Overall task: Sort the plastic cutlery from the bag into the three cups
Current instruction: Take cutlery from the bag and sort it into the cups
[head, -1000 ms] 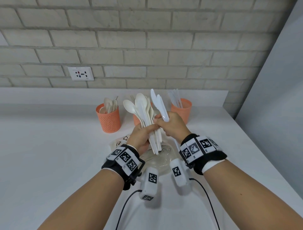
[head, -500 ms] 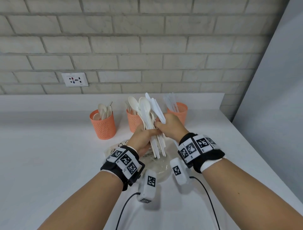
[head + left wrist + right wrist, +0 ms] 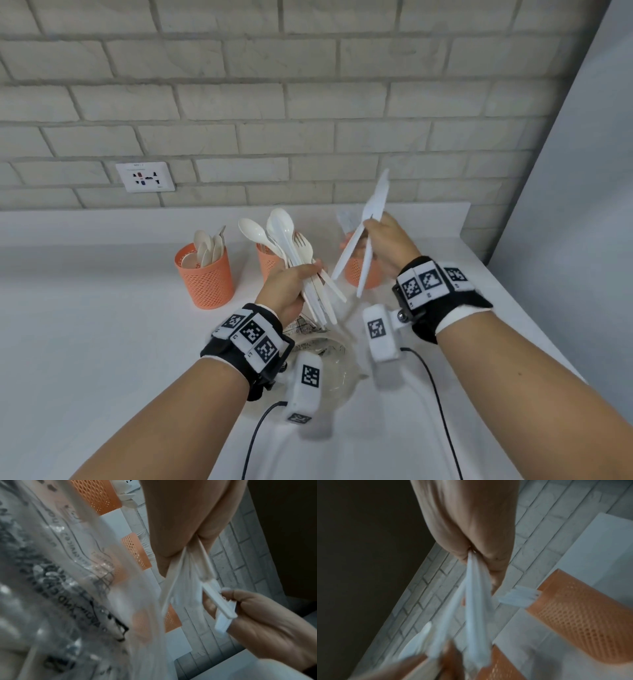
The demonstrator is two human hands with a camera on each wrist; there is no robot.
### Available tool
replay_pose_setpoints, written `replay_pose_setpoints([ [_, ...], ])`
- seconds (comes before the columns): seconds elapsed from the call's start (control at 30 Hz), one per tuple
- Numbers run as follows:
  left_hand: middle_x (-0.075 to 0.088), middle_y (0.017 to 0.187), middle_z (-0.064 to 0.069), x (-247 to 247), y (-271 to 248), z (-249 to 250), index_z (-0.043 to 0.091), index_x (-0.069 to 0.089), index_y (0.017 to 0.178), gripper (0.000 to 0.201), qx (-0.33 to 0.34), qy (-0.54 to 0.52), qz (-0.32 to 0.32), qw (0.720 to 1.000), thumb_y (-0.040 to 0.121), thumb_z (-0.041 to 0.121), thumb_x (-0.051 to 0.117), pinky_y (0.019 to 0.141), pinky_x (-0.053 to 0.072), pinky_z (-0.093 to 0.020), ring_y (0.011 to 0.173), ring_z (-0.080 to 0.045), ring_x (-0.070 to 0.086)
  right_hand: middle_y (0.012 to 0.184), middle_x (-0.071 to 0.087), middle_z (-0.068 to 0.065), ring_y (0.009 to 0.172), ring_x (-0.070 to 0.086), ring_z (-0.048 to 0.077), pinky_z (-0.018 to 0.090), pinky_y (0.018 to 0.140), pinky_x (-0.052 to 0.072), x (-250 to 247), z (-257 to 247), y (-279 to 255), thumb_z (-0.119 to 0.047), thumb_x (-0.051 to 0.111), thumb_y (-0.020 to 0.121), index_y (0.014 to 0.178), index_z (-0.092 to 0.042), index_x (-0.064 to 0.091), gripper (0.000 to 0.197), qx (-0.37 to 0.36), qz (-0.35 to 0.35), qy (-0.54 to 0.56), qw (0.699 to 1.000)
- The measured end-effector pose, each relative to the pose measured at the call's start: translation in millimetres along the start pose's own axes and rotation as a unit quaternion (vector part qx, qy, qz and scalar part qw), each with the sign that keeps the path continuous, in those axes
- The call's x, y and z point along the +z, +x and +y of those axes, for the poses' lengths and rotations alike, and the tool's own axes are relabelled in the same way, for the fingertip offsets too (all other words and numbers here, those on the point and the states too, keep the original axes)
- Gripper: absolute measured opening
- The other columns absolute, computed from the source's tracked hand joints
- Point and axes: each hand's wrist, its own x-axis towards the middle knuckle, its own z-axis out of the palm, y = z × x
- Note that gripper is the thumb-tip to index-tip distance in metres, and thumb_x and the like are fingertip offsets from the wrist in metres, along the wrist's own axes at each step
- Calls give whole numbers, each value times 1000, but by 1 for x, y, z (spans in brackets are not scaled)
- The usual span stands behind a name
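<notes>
My left hand [image 3: 301,277] grips a fanned bundle of white spoons and forks [image 3: 291,240], bowls and tines up, in front of the middle orange cup [image 3: 269,265]. Apart from it, my right hand [image 3: 373,228] pinches a few white knives [image 3: 375,202], tilted, over the right orange cup [image 3: 356,274], which holds knives [image 3: 346,219]. The left orange cup [image 3: 205,279] holds spoons [image 3: 207,248]. The clear printed bag [image 3: 325,356] lies on the counter under my wrists. In the right wrist view the knives [image 3: 474,588] blur past that cup [image 3: 573,609].
The white counter [image 3: 85,342] runs back to a low ledge and a brick wall with a socket [image 3: 145,176]. A grey panel [image 3: 565,205] closes off the right side. Cables trail from both wrist cameras toward the counter's near edge.
My right hand has pulled the knives out of the shared bundle and swung up and right over the right cup. The left hand keeps the spoons and forks.
</notes>
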Motion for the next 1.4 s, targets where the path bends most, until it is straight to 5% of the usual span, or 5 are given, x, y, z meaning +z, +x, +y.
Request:
replay_pose_setpoints([
  [0.47,60,66,-1,-6,21,15,10,54,86,22,17,-2,-99,995,84,-12,51,70,53,-23,63,-12,62,97,57,3,79,60,13,24,71,46,-15,-7,106,-7,29,97,121,-3,42,28,-169,199,-115,959],
  [0.8,69,70,-1,-16,33,10,10,56,94,24,-5,-27,-90,996,84,-12,51,69,55,-22,65,-12,66,124,52,12,101,52,23,28,81,38,-26,42,117,-11,46,91,129,-8,42,38,-28,89,-257,962],
  [1.0,62,66,3,-14,36,7,11,54,90,16,7,-3,-82,997,86,-4,56,67,53,-24,62,-11,62,111,47,7,97,49,11,11,79,38,-7,14,96,-9,57,87,119,-9,51,33,-226,136,-248,932],
  [1.2,63,76,-2,-5,34,5,6,55,109,25,43,21,-81,996,86,-5,56,70,51,-31,67,-15,61,67,62,-7,55,56,-4,12,60,48,38,-9,30,-11,69,80,80,-9,68,3,-216,-188,-343,895],
  [1.4,63,79,-6,-4,21,7,7,56,104,33,80,64,-108,989,83,-18,47,69,50,-29,75,-18,57,70,61,1,63,56,9,24,63,52,45,-6,11,-15,74,74,78,-8,64,13,-166,-196,-410,875],
])
